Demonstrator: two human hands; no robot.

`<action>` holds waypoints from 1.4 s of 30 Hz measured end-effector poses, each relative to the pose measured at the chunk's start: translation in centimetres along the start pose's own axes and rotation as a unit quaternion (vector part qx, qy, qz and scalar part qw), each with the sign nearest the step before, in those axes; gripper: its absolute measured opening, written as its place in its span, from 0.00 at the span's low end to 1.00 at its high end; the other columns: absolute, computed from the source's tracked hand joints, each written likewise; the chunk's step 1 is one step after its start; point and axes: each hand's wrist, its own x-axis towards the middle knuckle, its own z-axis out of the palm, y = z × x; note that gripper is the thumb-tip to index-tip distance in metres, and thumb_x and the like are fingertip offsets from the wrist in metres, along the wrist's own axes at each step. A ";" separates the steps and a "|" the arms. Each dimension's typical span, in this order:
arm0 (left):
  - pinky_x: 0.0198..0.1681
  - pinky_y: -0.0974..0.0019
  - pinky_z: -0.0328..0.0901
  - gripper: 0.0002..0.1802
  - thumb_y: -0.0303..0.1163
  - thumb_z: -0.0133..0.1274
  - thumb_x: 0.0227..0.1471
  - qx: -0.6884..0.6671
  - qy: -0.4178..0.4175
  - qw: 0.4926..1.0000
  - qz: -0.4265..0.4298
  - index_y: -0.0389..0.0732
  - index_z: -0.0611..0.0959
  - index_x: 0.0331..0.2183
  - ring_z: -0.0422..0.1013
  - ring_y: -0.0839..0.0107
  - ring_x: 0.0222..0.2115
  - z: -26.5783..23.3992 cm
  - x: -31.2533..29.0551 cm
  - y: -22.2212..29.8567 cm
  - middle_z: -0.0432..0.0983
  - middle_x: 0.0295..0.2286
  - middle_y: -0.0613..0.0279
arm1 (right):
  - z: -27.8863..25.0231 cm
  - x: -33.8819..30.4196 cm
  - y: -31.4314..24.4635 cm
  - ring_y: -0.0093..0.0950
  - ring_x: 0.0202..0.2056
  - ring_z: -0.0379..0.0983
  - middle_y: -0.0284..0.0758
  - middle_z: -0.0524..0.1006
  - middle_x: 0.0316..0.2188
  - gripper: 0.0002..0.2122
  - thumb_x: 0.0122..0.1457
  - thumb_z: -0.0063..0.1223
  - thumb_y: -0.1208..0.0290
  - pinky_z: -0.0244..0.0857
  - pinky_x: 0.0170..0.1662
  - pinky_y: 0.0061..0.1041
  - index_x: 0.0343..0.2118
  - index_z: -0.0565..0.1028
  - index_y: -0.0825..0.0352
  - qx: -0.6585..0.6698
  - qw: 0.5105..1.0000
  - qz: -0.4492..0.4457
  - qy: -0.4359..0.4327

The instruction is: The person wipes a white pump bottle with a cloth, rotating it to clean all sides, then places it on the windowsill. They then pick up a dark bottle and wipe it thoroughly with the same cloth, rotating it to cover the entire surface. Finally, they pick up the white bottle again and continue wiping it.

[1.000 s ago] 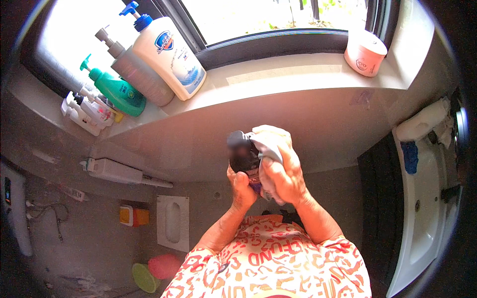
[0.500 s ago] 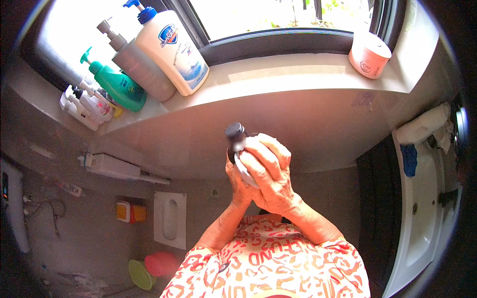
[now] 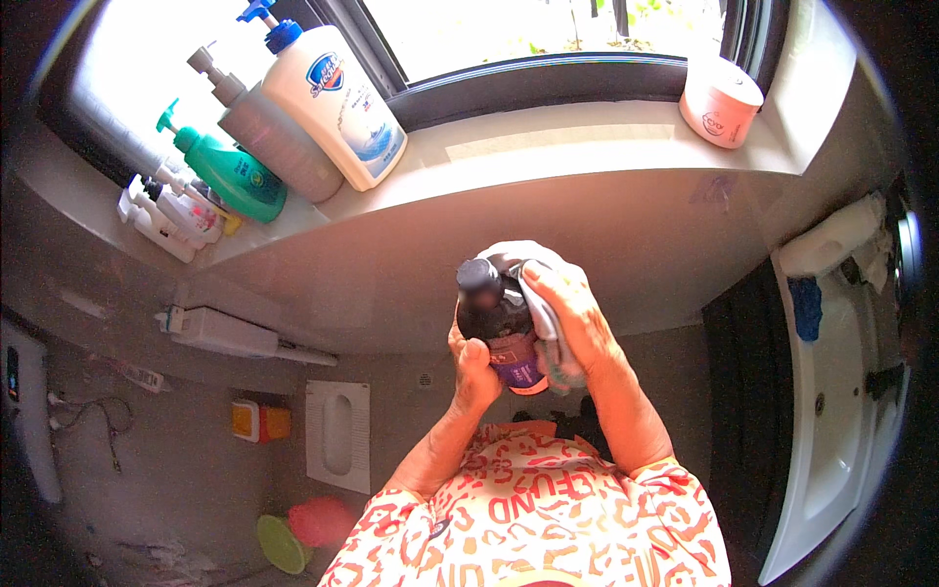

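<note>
A dark bottle [image 3: 501, 328] with a black cap and a purple label is held up in front of my chest, its cap end pointing toward the window. My left hand [image 3: 474, 370] is closed round the bottle's left side, thumb pressed near the label. On the other side my right hand [image 3: 579, 311] grips a grey cloth [image 3: 546, 318] and presses it against the bottle's shoulder and side. Its fingers reach over the far side of the bottle, where the tips are hidden.
Several pump bottles, among them a large white bottle [image 3: 337, 112] and a green bottle [image 3: 230, 171], stand on the windowsill [image 3: 509, 147] with a pink jar [image 3: 721, 103]. A sink [image 3: 836, 421] lies to the right. A squat toilet [image 3: 338, 435] and an orange box [image 3: 261, 421] are lower left.
My right hand has shifted right with the cloth, uncovering the bottle's body and purple label. The bottle's cap has moved slightly right and down.
</note>
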 end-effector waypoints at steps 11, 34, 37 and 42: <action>0.48 0.57 0.62 0.47 0.72 0.38 0.41 -0.042 0.059 0.997 0.013 0.39 0.69 0.48 0.67 0.60 0.45 0.1 2.1 1.6 0.69 0.44 0.54 | 1.7 -3.5 3.7 0.44 0.53 0.57 0.50 0.62 0.51 0.19 0.58 0.42 0.70 0.49 0.57 0.37 0.52 0.63 0.70 -0.183 0.975 -0.104 0.067; 0.50 0.56 0.60 0.42 0.66 0.44 0.45 0.051 0.147 0.983 0.093 0.41 0.65 0.50 0.65 0.61 0.45 0.4 1.6 -0.1 0.67 0.43 0.57 | 3.8 -5.5 4.7 0.17 0.19 0.64 0.31 0.71 0.30 0.18 0.61 0.44 0.68 0.62 0.21 0.16 0.53 0.60 0.64 0.166 0.959 0.058 0.221; 0.47 0.57 0.63 0.44 0.66 0.47 0.43 0.032 0.115 0.989 0.084 0.38 0.66 0.48 0.68 0.62 0.41 -0.9 1.8 -0.7 0.69 0.42 0.56 | 3.7 -5.8 4.9 0.15 0.23 0.64 0.30 0.70 0.29 0.16 0.61 0.43 0.71 0.62 0.27 0.13 0.51 0.62 0.65 0.113 0.970 0.047 0.212; 0.45 0.59 0.64 0.45 0.70 0.44 0.41 -0.031 0.109 0.992 0.050 0.39 0.69 0.46 0.69 0.62 0.40 0.9 1.7 0.9 0.71 0.40 0.54 | 2.4 -5.1 5.6 0.33 0.40 0.66 0.42 0.69 0.39 0.17 0.55 0.50 0.73 0.60 0.45 0.32 0.48 0.65 0.67 -0.202 0.959 -0.112 0.163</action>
